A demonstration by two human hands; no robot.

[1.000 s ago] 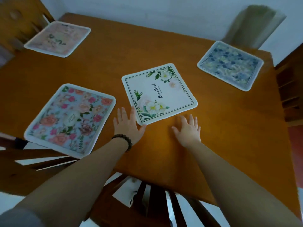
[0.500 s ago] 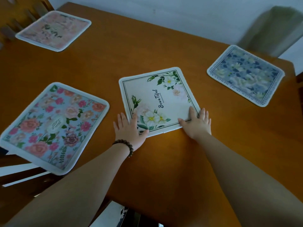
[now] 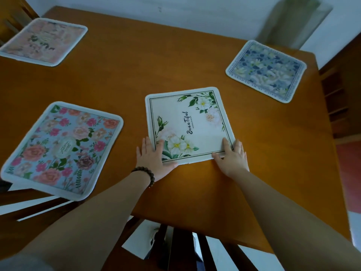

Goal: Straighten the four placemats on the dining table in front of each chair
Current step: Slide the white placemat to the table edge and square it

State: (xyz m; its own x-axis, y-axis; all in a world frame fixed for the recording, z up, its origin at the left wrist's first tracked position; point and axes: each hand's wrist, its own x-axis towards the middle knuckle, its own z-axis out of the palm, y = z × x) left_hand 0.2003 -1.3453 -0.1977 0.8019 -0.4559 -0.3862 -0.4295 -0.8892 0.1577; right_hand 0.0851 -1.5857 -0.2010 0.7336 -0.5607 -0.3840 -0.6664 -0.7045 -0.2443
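Observation:
Four placemats lie on the wooden dining table (image 3: 156,65). The white placemat (image 3: 187,122) with green leaves and the word "Beautiful" sits in the near middle, nearly square to the near edge. My left hand (image 3: 154,157), with a bead bracelet on its wrist, rests on the mat's near-left corner. My right hand (image 3: 232,158) holds the near-right corner, fingers on top and thumb along the edge. A blue placemat with pink roses (image 3: 62,149) lies skewed at the near left, overhanging the edge. A pink placemat (image 3: 43,42) is far left, a blue-grey placemat (image 3: 267,71) far right.
A dark wooden chair (image 3: 175,247) stands right below me at the table's near edge. Another chair (image 3: 29,204) sits at the left edge, and a pale chair back (image 3: 293,20) rises behind the far right corner. A wooden shelf (image 3: 340,98) is on the right.
Both hands moved forward from the bare table onto the white placemat's near corners. The mat has turned from a diamond-like skew to nearly square with the near edge.

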